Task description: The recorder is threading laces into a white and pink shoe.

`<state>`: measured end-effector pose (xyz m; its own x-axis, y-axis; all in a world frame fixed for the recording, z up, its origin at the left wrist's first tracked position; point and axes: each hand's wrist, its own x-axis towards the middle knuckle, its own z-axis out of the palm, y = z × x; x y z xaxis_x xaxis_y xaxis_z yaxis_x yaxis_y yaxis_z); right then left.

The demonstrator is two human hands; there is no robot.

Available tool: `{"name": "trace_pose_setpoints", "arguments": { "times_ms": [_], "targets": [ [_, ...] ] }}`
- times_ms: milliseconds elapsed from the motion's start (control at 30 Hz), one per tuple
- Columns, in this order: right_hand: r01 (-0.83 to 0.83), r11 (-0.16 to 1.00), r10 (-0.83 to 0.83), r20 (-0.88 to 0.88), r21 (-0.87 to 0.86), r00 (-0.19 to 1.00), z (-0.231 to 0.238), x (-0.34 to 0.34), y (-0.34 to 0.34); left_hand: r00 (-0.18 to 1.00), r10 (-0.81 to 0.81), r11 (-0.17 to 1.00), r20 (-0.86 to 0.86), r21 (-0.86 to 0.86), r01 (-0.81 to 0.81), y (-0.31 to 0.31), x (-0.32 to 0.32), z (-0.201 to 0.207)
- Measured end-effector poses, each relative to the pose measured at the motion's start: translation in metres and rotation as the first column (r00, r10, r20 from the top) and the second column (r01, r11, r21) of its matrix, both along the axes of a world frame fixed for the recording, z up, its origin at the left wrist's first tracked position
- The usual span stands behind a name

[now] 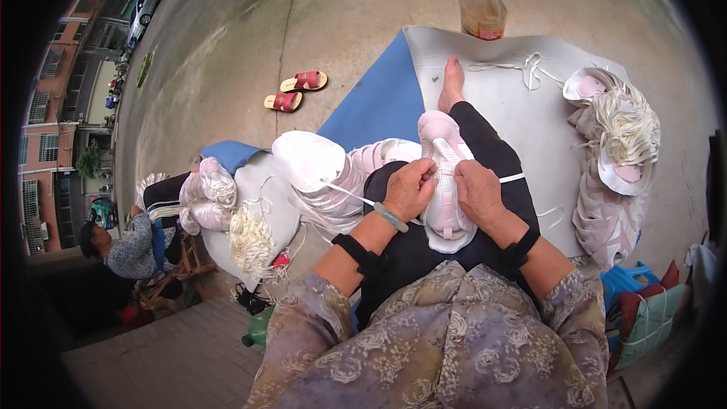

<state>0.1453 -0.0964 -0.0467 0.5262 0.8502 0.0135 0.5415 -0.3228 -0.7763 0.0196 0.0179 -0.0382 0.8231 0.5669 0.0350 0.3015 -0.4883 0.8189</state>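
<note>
A pink and white shoe upper [439, 130] lies lengthwise on my lap, between my hands. My left hand [410, 188] is closed in a pinch at the upper's left lacing edge; a white shoelace [350, 192] runs out from it to the left. On the opposite edge my right hand [478, 194] pinches too, and another length of lace [512, 178] sticks out past it. What exactly lies between the fingertips is mostly hidden. Close to my left hand, a row of stacked pink and white uppers [326, 182] leans beside my leg.
More uppers [606, 220] are stacked at the right under a bundle of white laces [627, 129]. Loose laces [530, 68] lie on the pale sheet [541, 136]. Beyond are an oil jug [482, 11] and red sandals [295, 91]. A person [136, 246] sits at the left by another lace bundle [250, 242].
</note>
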Motion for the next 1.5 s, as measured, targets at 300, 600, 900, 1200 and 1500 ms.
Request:
{"name": "trace_pose_setpoints", "arguments": {
  "times_ms": [300, 600, 900, 1200, 1500],
  "targets": [
    [-0.034, 0.997, 0.028, 0.087, 0.072, 0.996, -0.011, -0.001, 0.011, 0.996, -0.004, 0.997, -0.087, 0.08, 0.011, -0.002, 0.005, -0.003],
    [0.052, 0.998, -0.042, -0.243, 0.036, 0.969, -0.006, 0.005, -0.004, 0.99, -0.034, 0.999, -0.14, 0.02, 0.038, 0.002, 0.005, 0.009],
    [0.03, 0.999, -0.03, 0.007, -0.018, 1.0, -0.007, -0.004, 0.011, 0.995, -0.062, 0.993, -0.083, 0.096, 0.07, 0.004, 0.006, -0.001],
    [-0.085, 0.995, 0.062, -0.376, -0.045, 0.925, -0.017, 0.017, 0.013, 0.994, -0.101, 0.955, -0.041, 0.276, 0.108, 0.003, 0.009, 0.001],
    [-0.203, 0.968, 0.124, -0.42, -0.15, 0.899, 0.0, 0.032, 0.016, 0.996, -0.085, 0.984, -0.02, 0.153, 0.087, 0.005, 0.014, -0.008]
  ]
}}
